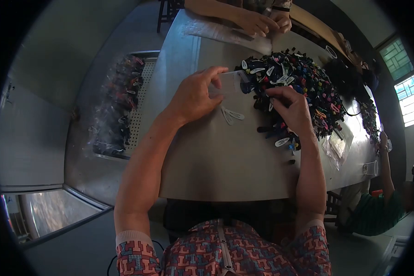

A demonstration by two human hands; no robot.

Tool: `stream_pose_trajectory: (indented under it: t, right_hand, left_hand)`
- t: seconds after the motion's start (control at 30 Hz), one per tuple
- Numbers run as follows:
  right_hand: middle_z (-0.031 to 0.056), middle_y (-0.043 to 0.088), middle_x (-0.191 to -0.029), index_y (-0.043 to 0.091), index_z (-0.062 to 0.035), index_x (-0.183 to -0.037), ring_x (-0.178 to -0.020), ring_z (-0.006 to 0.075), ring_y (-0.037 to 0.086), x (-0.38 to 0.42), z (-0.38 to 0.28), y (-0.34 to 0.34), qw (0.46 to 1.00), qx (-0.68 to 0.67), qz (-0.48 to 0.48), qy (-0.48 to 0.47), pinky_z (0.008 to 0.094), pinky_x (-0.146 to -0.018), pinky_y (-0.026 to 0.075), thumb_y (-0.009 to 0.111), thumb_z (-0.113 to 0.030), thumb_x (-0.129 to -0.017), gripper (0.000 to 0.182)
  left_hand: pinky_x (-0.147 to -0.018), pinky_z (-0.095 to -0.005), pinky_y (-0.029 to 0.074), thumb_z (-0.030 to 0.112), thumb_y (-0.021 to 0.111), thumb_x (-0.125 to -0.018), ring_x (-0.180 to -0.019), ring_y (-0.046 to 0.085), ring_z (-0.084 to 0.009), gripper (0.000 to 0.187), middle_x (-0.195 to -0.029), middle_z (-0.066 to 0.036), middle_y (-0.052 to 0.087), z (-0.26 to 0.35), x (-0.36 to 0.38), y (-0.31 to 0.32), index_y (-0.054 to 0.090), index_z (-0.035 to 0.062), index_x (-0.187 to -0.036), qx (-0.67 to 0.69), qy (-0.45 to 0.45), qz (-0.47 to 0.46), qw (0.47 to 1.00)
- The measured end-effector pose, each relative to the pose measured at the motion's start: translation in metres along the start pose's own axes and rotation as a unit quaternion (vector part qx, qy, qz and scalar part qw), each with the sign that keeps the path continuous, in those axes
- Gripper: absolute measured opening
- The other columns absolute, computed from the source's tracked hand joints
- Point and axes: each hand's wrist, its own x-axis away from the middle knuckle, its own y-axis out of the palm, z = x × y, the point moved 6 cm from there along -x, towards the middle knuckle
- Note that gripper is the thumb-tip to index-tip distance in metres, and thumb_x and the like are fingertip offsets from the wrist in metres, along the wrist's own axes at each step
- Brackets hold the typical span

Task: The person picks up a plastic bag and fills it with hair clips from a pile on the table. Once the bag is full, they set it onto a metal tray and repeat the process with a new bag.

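My left hand [200, 94] is closed around a clear plastic cup [232, 83], which lies tilted with its mouth toward the pile of hair clips [317, 85]. A few dark pieces show at the mouth of the cup. At the pile's near edge, the thumb and forefinger of my right hand [292, 110] are pinched together; what is between them is too small to make out. Mixed black, white and coloured pieces make up the pile. Below the cup, several white snap hair clips [231, 115] rest on the tabletop.
Across the table [207, 170], another person's hands [262, 23] work above a clear plastic bag [225, 37]. A perforated crate [142, 87] with bagged clips stands at left. To the right are a small plastic bag [338, 147], another cup [370, 168] and a person in green [377, 214].
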Motion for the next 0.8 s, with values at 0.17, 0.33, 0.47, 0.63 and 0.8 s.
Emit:
stream_pose_trajectory:
  t: [0.17, 0.33, 0.47, 0.63, 0.8]
  right_hand:
    - [0.0063, 0.07, -0.091, 0.074, -0.0049, -0.107, -0.078, 0.0112, 0.064, -0.016, -0.006, -0.003, 0.997, -0.072, 0.016, 0.001, 0.0257, -0.074, 0.051, 0.071, -0.004, -0.085, 0.022]
    - [0.011, 0.071, -0.092, 0.074, -0.0038, -0.103, -0.083, 0.0205, 0.068, -0.053, -0.032, 0.016, 0.998, 0.027, 0.008, -0.059, 0.0315, -0.077, 0.054, 0.072, -0.009, -0.085, 0.02]
    - [0.0154, 0.071, -0.095, 0.074, -0.0053, -0.1, -0.092, 0.0333, 0.068, -0.085, -0.04, 0.042, 0.978, 0.147, 0.037, -0.14, 0.0422, -0.083, 0.054, 0.07, -0.014, -0.084, 0.018]
    - [0.0165, 0.068, -0.097, 0.075, -0.0076, -0.097, -0.096, 0.0363, 0.066, -0.103, -0.029, 0.069, 0.957, 0.259, 0.035, -0.125, 0.0445, -0.086, 0.054, 0.069, -0.016, -0.085, 0.016]
    - [0.0161, 0.065, -0.097, 0.074, -0.0074, -0.092, -0.099, 0.0367, 0.064, -0.094, -0.031, 0.069, 0.942, 0.299, 0.021, -0.153, 0.0441, -0.087, 0.053, 0.067, -0.014, -0.084, 0.012]
  left_hand:
    - [-0.084, -0.0401, 0.053, 0.008, 0.072, -0.075, -0.094, 0.066, -0.03, 0.057, -0.098, -0.009, 0.066, -0.008, 0.0, -0.003, 0.055, 0.0099, -0.13, -0.019, 0.01, 0.048, 0.999]
    - [-0.084, -0.0414, 0.053, 0.009, 0.073, -0.074, -0.095, 0.066, -0.0317, 0.056, -0.099, -0.01, 0.067, -0.013, -0.001, -0.005, 0.056, 0.0082, -0.128, -0.032, -0.006, 0.068, 0.997]
    - [-0.082, -0.0414, 0.053, 0.009, 0.074, -0.074, -0.094, 0.067, -0.0328, 0.054, -0.099, -0.011, 0.068, -0.014, 0.0, -0.007, 0.057, 0.0069, -0.126, -0.035, -0.022, 0.073, 0.996]
    - [-0.081, -0.0416, 0.053, 0.008, 0.074, -0.075, -0.092, 0.067, -0.0329, 0.053, -0.098, -0.011, 0.068, -0.017, -0.001, -0.004, 0.058, 0.0072, -0.125, -0.029, -0.029, 0.07, 0.997]
    - [-0.081, -0.0372, 0.053, 0.005, 0.071, -0.077, -0.089, 0.068, -0.0275, 0.054, -0.095, -0.01, 0.068, -0.017, 0.0, -0.001, 0.058, 0.0066, -0.13, -0.036, -0.011, 0.081, 0.996]
